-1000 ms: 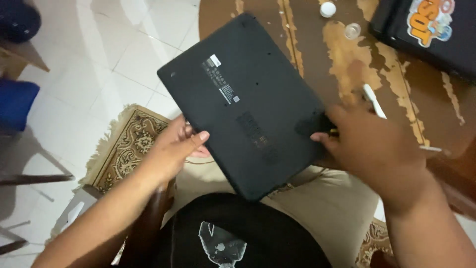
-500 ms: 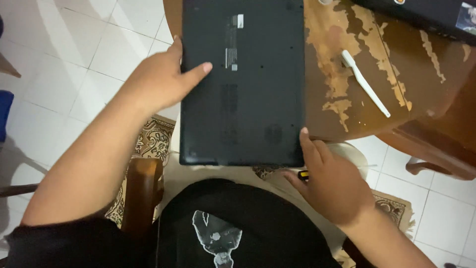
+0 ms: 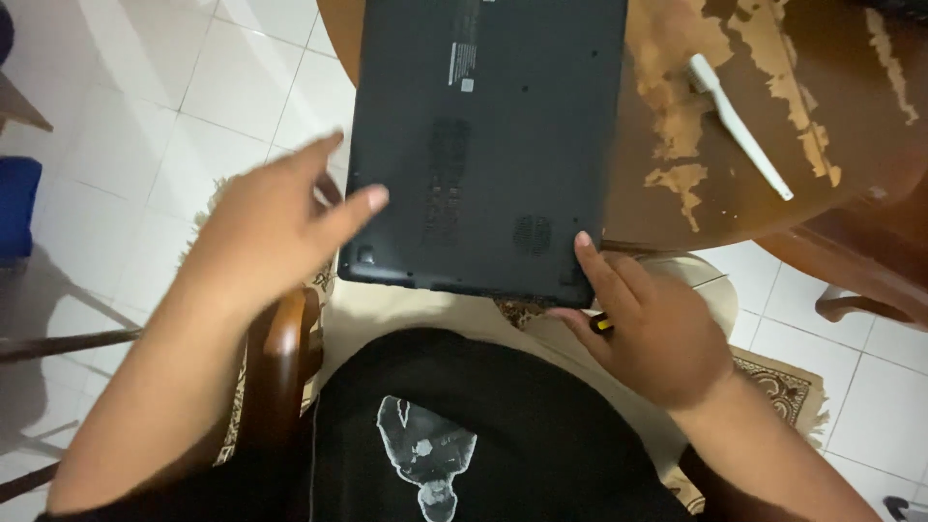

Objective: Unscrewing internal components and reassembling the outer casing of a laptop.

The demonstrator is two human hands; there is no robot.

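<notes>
A black laptop (image 3: 488,135) lies bottom side up on a round wooden table (image 3: 706,208), its near edge jutting past the table rim above my lap. My left hand (image 3: 266,227) hovers blurred at the laptop's near left corner, fingers spread, holding nothing; the thumb tip reaches over the corner. My right hand (image 3: 648,329) is at the near right corner with the forefinger tip touching the laptop's edge. A small black and yellow tool (image 3: 601,325) is tucked under its curled fingers.
A white brush-like stick (image 3: 739,126) lies on the worn tabletop right of the laptop. A wooden chair arm (image 3: 280,358) is by my left forearm, another wooden chair (image 3: 855,280) at right. Patterned rug (image 3: 778,382), white tile floor (image 3: 193,87), blue object (image 3: 19,208) far left.
The laptop was turned square to me over the last second. My left hand came off its left edge and moved toward the near left corner. My right hand stayed at the near right corner.
</notes>
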